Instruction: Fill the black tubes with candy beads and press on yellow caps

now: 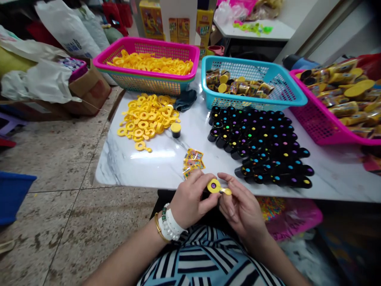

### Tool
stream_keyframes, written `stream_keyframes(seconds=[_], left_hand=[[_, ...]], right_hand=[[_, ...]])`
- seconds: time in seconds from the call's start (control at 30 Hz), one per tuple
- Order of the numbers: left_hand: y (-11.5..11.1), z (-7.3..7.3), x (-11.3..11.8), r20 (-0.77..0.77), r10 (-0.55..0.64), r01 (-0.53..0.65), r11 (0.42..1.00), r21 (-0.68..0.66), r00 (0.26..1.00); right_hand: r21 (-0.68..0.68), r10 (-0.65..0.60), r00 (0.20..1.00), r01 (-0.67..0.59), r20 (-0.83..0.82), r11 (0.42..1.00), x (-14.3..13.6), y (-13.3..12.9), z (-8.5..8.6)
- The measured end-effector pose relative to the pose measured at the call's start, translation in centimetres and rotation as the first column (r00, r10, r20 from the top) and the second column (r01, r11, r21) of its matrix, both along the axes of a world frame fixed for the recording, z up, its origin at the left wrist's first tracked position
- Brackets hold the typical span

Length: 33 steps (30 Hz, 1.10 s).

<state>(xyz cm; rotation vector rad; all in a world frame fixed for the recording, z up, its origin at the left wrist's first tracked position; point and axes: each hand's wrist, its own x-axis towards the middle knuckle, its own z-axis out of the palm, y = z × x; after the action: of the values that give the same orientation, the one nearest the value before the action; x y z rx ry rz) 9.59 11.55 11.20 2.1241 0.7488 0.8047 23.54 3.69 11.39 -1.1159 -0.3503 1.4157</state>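
Note:
Near the table's front edge, my left hand (193, 196) is closed round a yellow ring piece (213, 186) with a purple centre and a small tab pointing right. My right hand (239, 202) is beside it, fingers curled at the tab; its forefinger is raised. Printed stickers (193, 159) lie fanned just beyond my left hand. Farther back is a pile of yellow ring pieces (145, 119), with a black cup with a yellow top (176, 130) at its right. Rows of black cups (253, 147) with coloured dots cover the table's right part.
Behind stand a pink basket (145, 44) of yellow pieces and a blue basket (253, 63) of wrapped cups. Another pink basket (318, 127) is at the right. A dark cloth (186, 100) lies by the yellow pile. Boxes and bags are on the floor at left.

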Motion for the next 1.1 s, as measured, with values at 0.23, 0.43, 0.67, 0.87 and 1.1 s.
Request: stream_keyframes(seconds=[0.23,0.43,0.67,0.87,1.1], left_hand=[[0.3,-0.3,-0.3,-0.01,-0.05,0.05,0.999,0.016,0.999],[0.2,-0.6,-0.8,-0.062,-0.061,0.065,0.996,0.067,0.996],[-0.6,-2.3,-0.4,-0.092,0.06,-0.041,0.981,0.192,0.994],[-0.6,-0.7,-1.5,0.017,0.013,-0.015,0.986,0.166,1.0],[4.9,1.1,-5.2,0.006,0.468,-0.457,0.86,0.225,0.884]], right_hand=[[-0.035,0.052,0.997,-0.054,-0.049,0.998,0.2,-0.5,-0.2],[-0.152,0.185,0.977,-0.168,0.105,0.974,0.7,0.2,0.4],[-0.267,0.286,0.873,-0.189,0.394,0.945,0.8,1.7,1.6],[-0.073,0.126,0.777,-0.103,0.617,0.992,-1.2,-0.7,1.1],[0.144,-0.098,-0.382,0.092,0.919,0.985,3.9,-2.3,2.4]])
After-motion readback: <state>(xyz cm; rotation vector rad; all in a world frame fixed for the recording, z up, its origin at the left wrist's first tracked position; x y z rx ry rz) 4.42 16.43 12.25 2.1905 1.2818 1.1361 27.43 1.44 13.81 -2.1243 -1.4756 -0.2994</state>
